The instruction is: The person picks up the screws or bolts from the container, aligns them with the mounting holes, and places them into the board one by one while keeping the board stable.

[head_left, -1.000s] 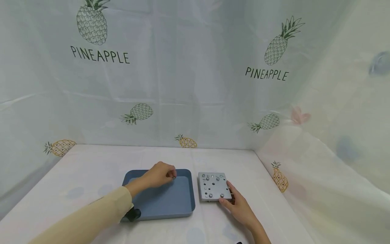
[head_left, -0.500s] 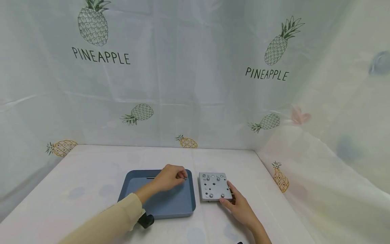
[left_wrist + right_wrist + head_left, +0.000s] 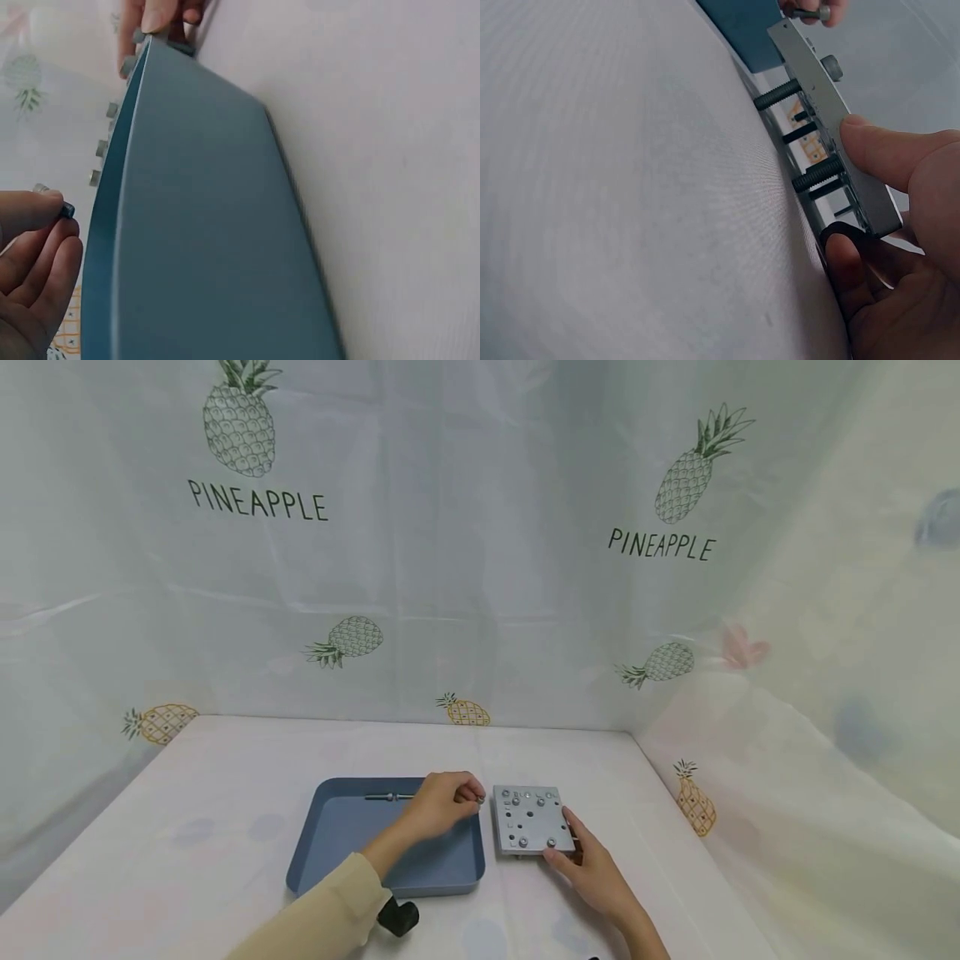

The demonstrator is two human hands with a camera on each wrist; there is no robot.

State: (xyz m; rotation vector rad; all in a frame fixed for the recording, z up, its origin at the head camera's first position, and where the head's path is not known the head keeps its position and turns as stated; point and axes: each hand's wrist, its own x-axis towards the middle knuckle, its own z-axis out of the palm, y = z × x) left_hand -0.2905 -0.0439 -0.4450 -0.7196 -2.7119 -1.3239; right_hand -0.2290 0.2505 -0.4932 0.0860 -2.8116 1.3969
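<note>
My left hand (image 3: 445, 806) is over the right rim of the blue-grey tray (image 3: 330, 835), thumb and fingers pinching a small metal bolt (image 3: 810, 13). In the left wrist view only the bolt's dark end shows past the fingertips. To the right of the tray is a square silver metal plate (image 3: 530, 820) with several holes and bolt heads on top. Threaded bolt shanks (image 3: 817, 174) stick out of its underside. My right hand (image 3: 596, 877) grips the plate's near right corner, with the thumb on its edge and the fingers partly hidden below.
A thin metal rod (image 3: 378, 797) with a collar lies at the back of the tray, partly behind the left hand. A black device (image 3: 397, 917) sits at the left wrist. A pineapple-print curtain (image 3: 480, 568) hangs behind the white-covered table (image 3: 247, 777).
My left hand has moved right across the tray with the bolt, toward the plate, uncovering the rod behind it. My right hand keeps its grip on the plate.
</note>
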